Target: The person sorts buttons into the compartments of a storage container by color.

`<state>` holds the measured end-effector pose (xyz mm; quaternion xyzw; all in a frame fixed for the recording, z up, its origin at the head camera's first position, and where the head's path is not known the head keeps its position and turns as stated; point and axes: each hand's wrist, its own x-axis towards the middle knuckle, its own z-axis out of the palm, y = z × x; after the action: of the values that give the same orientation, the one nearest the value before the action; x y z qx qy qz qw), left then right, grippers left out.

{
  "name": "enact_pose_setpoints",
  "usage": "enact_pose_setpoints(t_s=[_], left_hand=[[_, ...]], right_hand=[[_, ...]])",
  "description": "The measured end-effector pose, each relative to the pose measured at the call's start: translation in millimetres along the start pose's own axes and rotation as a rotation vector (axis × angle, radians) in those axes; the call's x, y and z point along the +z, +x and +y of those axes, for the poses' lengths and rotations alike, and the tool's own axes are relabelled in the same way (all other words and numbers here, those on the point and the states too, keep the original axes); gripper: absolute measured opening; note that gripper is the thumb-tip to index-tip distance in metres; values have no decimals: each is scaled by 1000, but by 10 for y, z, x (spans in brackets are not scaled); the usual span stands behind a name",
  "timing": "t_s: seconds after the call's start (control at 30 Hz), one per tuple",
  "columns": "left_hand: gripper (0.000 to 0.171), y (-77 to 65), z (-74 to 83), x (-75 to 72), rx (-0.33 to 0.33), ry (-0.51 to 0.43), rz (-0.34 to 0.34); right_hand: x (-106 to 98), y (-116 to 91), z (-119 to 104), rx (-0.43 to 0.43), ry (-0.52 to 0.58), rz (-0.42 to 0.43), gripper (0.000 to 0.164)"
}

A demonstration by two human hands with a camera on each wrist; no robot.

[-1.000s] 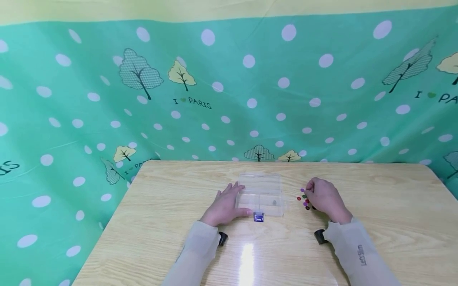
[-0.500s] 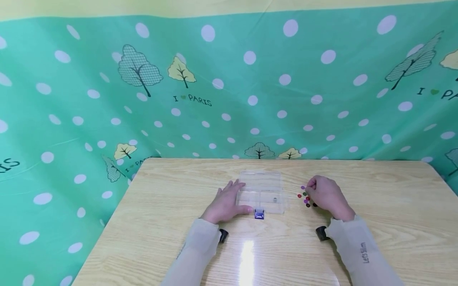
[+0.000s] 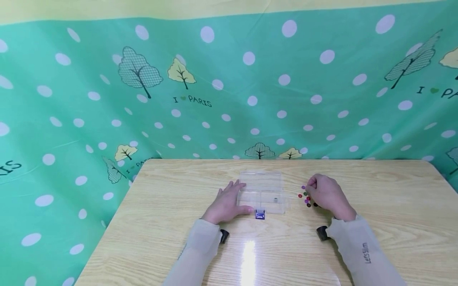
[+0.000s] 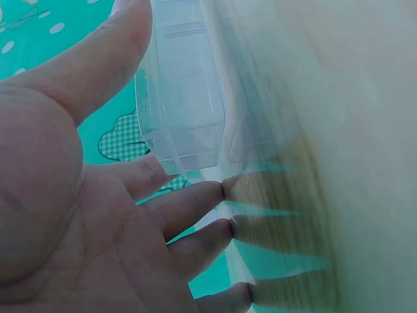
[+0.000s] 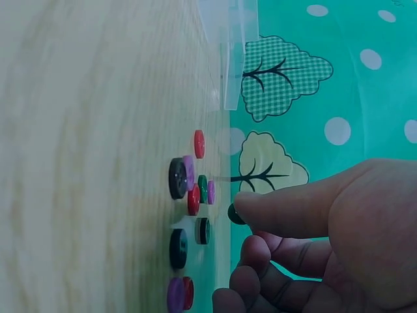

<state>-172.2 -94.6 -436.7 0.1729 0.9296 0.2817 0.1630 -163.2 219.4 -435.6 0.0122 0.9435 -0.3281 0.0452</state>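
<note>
The pale wood counter (image 3: 171, 194) ran back to a green polka-dot cloth (image 3: 222, 135), its far edge just behind the clear plastic box (image 3: 262, 182). On the outer side of each of my hands the wood stretched on, the side edges well apart from my wrists. A strip of it lay between the box and the scattered buttons (image 5: 193, 199).

The box sat between my hands, nearer the left, with its blue clasp (image 3: 260, 214) on the side facing me and a small dark piece (image 3: 275, 200) in the right front compartment. The buttons, red, purple, green and black, were grouped loosely on the counter just beside my right hand (image 3: 326, 194), inside the gap toward the box.

My right thumb and index finger were pinched together on a dark button (image 5: 235, 214), apart from the group, while the other fingers (image 5: 246, 282) curled inward; I could not tell whether that button touched the wood. My left hand (image 3: 226, 204) was spread wide at the box's left side, fingers apart, its thumb along the front edge near the clasp. Seen from the left wrist, several of its fingertips (image 4: 210, 193) rested on the counter.
</note>
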Motion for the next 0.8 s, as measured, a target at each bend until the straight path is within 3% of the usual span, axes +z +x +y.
enact_pose_setpoints(t_s=[0.8], left_hand=[[90, -2, -6, 4, 12, -11, -2]], right_hand=[[-11, -37, -76, -43, -8, 20, 13]])
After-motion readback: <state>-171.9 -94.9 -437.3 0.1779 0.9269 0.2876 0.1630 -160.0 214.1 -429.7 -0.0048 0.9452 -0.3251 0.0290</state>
